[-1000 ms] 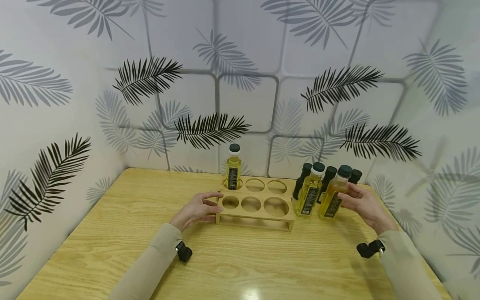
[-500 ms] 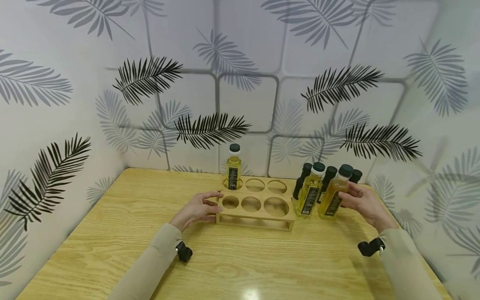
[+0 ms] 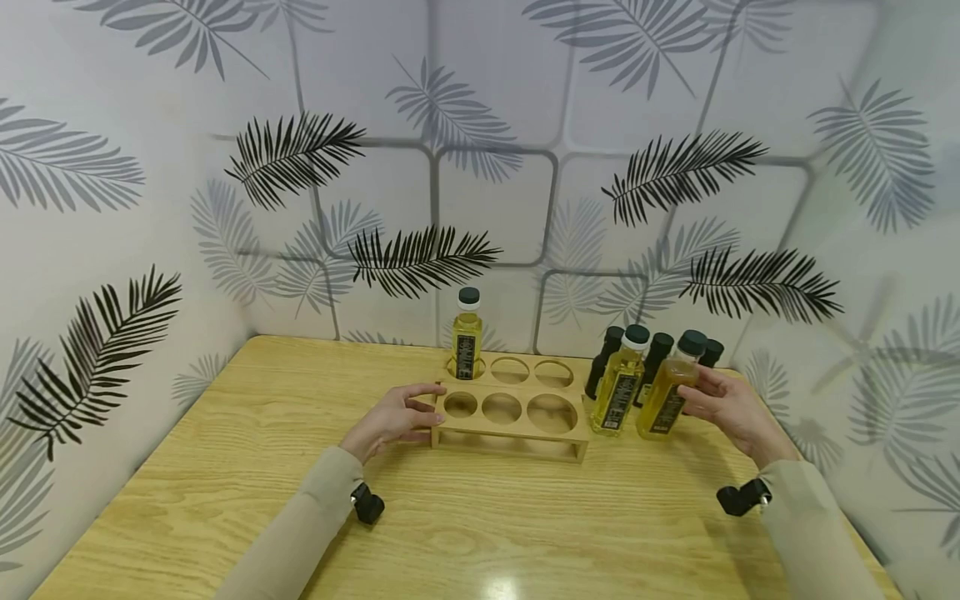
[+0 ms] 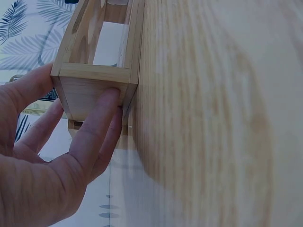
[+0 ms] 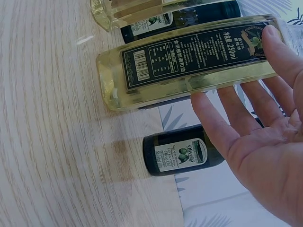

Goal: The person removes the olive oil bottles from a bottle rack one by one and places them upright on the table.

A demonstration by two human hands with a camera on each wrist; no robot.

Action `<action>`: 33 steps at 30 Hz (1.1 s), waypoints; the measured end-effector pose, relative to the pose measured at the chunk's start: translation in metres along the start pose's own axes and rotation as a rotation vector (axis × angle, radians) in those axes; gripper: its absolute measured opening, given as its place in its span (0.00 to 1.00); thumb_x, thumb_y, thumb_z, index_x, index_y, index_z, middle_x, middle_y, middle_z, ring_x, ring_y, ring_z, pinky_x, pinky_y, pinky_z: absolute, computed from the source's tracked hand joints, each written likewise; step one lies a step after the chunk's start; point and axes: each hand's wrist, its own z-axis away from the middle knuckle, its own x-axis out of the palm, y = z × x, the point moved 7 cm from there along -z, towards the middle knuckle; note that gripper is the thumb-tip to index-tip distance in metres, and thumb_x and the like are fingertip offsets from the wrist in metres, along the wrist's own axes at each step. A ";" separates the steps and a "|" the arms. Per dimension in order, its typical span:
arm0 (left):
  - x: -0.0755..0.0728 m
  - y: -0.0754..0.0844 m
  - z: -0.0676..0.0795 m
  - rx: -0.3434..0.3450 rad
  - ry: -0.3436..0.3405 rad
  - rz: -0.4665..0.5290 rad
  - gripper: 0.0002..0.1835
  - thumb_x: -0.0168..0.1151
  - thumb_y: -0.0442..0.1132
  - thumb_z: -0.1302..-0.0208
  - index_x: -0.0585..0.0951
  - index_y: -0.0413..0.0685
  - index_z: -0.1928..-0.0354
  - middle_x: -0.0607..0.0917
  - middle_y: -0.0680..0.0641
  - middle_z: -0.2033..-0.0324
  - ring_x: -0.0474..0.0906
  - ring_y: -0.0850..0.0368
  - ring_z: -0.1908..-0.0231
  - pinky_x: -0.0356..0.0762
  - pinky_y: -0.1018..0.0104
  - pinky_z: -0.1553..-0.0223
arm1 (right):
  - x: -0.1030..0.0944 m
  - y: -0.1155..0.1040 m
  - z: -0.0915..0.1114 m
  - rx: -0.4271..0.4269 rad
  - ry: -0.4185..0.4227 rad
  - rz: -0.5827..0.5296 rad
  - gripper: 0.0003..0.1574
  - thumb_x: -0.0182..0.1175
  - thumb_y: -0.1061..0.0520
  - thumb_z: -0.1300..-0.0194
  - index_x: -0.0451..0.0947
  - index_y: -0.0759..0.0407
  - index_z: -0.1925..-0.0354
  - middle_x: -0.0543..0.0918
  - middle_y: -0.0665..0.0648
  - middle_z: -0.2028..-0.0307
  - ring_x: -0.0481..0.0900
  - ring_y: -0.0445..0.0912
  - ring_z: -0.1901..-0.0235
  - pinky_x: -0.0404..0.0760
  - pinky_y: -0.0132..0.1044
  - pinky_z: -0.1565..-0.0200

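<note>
My right hand (image 3: 731, 408) holds a clear bottle of yellow cooking oil (image 3: 665, 400) with a dark green cap. In the right wrist view the thumb lies on the black label of this oil bottle (image 5: 189, 59), and the fingers reach along its other side. My left hand (image 3: 393, 418) touches the left end of a two-tier wooden bottle rack (image 3: 513, 429). In the left wrist view its fingertips rest on the end panel and edges of the rack (image 4: 90, 94). A similar oil bottle (image 3: 467, 342) stands in the rack's back left hole; the other holes hold nothing.
Another yellow oil bottle (image 3: 618, 392) stands just right of the rack. Behind the yellow bottles are several dark bottles with black caps, one a small dark bottle (image 5: 182, 150) with a white label. A patterned wall (image 3: 495, 208) borders the wooden table (image 3: 480, 517).
The right hand and the oil bottle in it have shifted very slightly to the right. The left hand, the rack and the other bottles look the same.
</note>
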 end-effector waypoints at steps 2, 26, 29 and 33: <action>0.000 0.000 0.000 0.000 0.001 0.003 0.30 0.67 0.33 0.37 0.74 0.56 0.33 0.73 0.35 0.43 0.83 0.51 0.55 0.85 0.54 0.53 | 0.000 0.000 0.001 0.002 0.002 0.002 0.55 0.56 0.44 0.28 0.35 0.63 0.22 0.43 0.70 0.24 0.68 0.42 0.34 0.73 0.45 0.37; 0.001 0.001 0.003 -0.007 0.004 -0.001 0.29 0.67 0.33 0.37 0.74 0.56 0.33 0.73 0.35 0.42 0.83 0.51 0.55 0.85 0.53 0.53 | -0.001 0.001 0.005 -0.014 0.053 -0.034 0.56 0.58 0.44 0.29 0.35 0.62 0.22 0.46 0.68 0.24 0.74 0.21 0.54 0.80 0.36 0.43; 0.000 0.000 0.002 -0.006 0.002 -0.002 0.30 0.67 0.33 0.37 0.74 0.57 0.33 0.73 0.35 0.42 0.83 0.51 0.55 0.85 0.53 0.53 | -0.004 -0.001 0.009 -0.059 0.096 -0.120 0.51 0.59 0.49 0.29 0.42 0.61 0.22 0.62 0.60 0.31 0.75 0.24 0.55 0.81 0.30 0.48; 0.000 0.000 0.000 -0.004 -0.002 -0.002 0.30 0.67 0.34 0.37 0.74 0.57 0.33 0.73 0.35 0.42 0.83 0.51 0.55 0.85 0.54 0.53 | -0.007 -0.006 0.014 -0.153 0.150 -0.272 0.34 0.60 0.57 0.30 0.63 0.55 0.30 0.75 0.40 0.49 0.79 0.30 0.55 0.83 0.27 0.54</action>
